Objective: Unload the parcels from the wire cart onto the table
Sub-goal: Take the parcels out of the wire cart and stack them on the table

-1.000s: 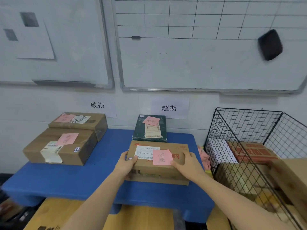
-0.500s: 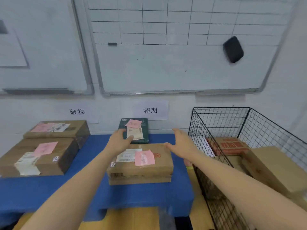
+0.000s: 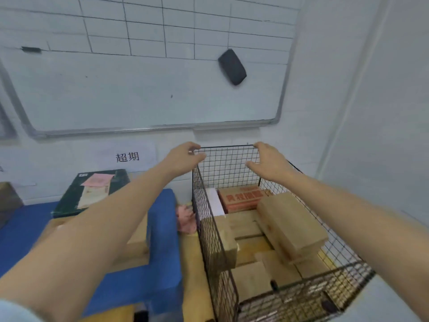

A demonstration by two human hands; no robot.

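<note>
Parcels in cart: several brown cardboard parcels lie stacked below both sets of fingers. One long brown parcel rests tilted across the top of the pile, under the right fingers. A red-printed box and a white parcel stand at the far end, directly beneath the fingertips.
Wire cart: the black mesh cart is at the right, and its far top rim runs between the two hands.
Left hand: the left hand is raised at the rim's far-left corner. Its fingers are loosely curled and hold nothing; contact with the wire cannot be told.
Right hand: the right hand is above the cart's far side, fingers curved and thumb spread apart, holding nothing.
Table: the blue table is left of the left fingers, just beside the cart.
On table: a dark green box carries a pink note. A brown parcel lies under the left forearm.
Wall: a whiteboard with a black eraser hangs above the fingers.
</note>
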